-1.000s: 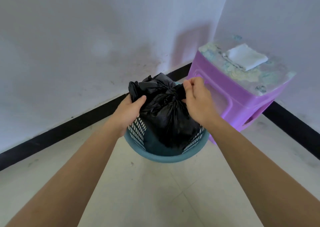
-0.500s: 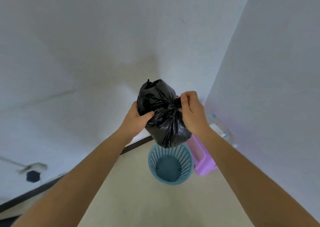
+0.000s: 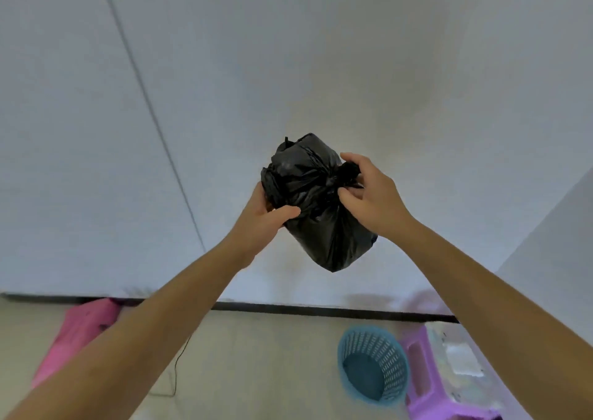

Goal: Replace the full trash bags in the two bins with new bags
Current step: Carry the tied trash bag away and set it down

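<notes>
A full black trash bag (image 3: 324,223), tied at the top, hangs in the air in front of the white wall. My left hand (image 3: 261,219) grips its left side. My right hand (image 3: 369,195) pinches the knot on its right. Well below, at the lower right, the blue mesh bin (image 3: 373,366) stands on the floor with no bag in it; its dark bottom shows.
A purple plastic stool (image 3: 449,374) with a white cloth on top stands right of the bin. A pink object (image 3: 77,333) lies on the floor at the left beside a thin black cable (image 3: 178,368). A black baseboard (image 3: 321,309) runs along the wall.
Both hands lifted the black bag out of the blue bin and up high. The view swung left, so the bin and stool now sit at the lower right.
</notes>
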Tool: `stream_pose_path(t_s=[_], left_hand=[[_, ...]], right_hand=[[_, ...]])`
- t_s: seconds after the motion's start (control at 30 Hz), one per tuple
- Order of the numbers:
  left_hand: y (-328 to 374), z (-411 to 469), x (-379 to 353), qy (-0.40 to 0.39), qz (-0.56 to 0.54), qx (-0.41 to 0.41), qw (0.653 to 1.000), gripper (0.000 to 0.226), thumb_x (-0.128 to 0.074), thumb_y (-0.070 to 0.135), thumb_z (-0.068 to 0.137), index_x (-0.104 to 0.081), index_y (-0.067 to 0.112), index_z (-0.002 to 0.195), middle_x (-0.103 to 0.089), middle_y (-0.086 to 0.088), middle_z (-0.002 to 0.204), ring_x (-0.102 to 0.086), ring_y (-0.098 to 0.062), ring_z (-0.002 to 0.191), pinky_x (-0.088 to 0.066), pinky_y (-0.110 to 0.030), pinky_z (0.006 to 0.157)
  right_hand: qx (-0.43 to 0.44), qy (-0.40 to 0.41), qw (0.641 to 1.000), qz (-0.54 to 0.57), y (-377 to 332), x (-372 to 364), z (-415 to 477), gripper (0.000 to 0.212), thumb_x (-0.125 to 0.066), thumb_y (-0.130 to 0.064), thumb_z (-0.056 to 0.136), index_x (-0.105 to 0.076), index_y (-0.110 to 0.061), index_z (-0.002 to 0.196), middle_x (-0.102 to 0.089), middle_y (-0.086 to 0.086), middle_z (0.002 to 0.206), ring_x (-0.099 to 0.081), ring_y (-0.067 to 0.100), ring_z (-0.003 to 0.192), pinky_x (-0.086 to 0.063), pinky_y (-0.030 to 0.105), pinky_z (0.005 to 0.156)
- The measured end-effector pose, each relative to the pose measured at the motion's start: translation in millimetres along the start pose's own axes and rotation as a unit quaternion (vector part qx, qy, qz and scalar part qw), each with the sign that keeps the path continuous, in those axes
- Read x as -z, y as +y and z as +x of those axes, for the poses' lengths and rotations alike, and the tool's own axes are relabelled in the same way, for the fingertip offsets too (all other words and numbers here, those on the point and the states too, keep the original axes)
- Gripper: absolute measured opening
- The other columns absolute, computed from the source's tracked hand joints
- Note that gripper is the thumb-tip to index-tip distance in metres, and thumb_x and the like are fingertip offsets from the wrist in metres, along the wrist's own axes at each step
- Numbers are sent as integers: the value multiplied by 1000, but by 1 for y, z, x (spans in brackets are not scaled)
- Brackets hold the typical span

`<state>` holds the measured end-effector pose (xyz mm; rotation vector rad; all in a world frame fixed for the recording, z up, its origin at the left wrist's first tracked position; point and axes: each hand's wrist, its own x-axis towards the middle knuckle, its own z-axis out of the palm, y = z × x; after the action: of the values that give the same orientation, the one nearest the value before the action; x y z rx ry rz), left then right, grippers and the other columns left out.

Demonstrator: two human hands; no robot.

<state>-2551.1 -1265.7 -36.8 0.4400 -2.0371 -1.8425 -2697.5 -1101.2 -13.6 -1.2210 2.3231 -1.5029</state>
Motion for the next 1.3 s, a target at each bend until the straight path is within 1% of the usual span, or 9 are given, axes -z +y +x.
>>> stream_pose_path(t_s=[0.13,0.23,0.33,0.47,0.7,0.8,0.9,1.13,1.3], left_hand=[[-12,-99,62,139,34,43,989,74,-74,31,70,-41,38,136,-59,8,131,-58,-18,120,-48,-54,99],[-10,-175,120,237,62,64,967,72,-73,25,72,-42,37,135,-61,11,126,-57,-10,119,-46,-43,104],[-3,-256,189,326,59,69,941,72,-74,18,74,-42,28,137,-62,5,126,-61,-14,114,-50,-35,97],[1,-373,292,432,65,54,898,70,-74,22,70,-47,27,134,-63,6,128,-58,-15,120,-47,-40,102],[12,-552,433,573,69,31,816,72,-74,17,71,-43,27,136,-62,6,129,-58,-14,121,-44,-44,106],[12,-595,482,602,76,23,794,66,-73,14,72,-48,31,130,-65,8,125,-60,-11,118,-47,-42,102],[3,-617,534,626,70,27,776,68,-74,14,71,-47,27,133,-64,8,126,-60,-10,118,-46,-39,102],[-35,-613,698,608,73,32,790,55,-69,-2,83,-52,29,126,-67,8,121,-62,-10,114,-49,-35,97],[-58,-576,854,590,92,52,800,47,-67,-2,85,-52,28,118,-68,13,110,-64,5,97,-51,-12,77]], right_hand=[[73,-120,989,36,-34,-93,-8,50,-58,-4,93,-50,-25,138,-58,-10,120,-63,14,113,-43,1,89],[129,-202,969,67,-83,-177,-24,51,-58,-3,94,-49,-23,140,-56,-5,130,-61,12,117,-41,-1,90],[188,-269,940,92,-153,-264,-43,51,-57,-5,95,-48,-25,141,-55,-6,132,-60,8,116,-43,4,94],[300,-319,893,106,-260,-391,-76,51,-58,-11,94,-47,-32,139,-55,-11,132,-56,6,118,-50,27,102],[403,-386,807,191,-429,-579,-167,52,-56,-7,92,-49,-25,140,-54,-12,135,-55,5,122,-52,35,99],[431,-399,783,207,-474,-636,-189,50,-55,-8,92,-48,-24,140,-54,-12,134,-54,5,123,-51,36,99],[428,-416,772,219,-505,-692,-191,50,-54,-9,93,-49,-26,139,-55,-12,134,-54,5,123,-52,36,98],[393,-424,785,223,-542,-849,-148,50,-55,-8,94,-48,-26,140,-54,-12,135,-52,4,125,-52,37,99],[350,-441,797,220,-575,-987,-79,61,-56,-13,94,-34,-33,148,-52,-14,138,-55,7,122,-53,38,99]])
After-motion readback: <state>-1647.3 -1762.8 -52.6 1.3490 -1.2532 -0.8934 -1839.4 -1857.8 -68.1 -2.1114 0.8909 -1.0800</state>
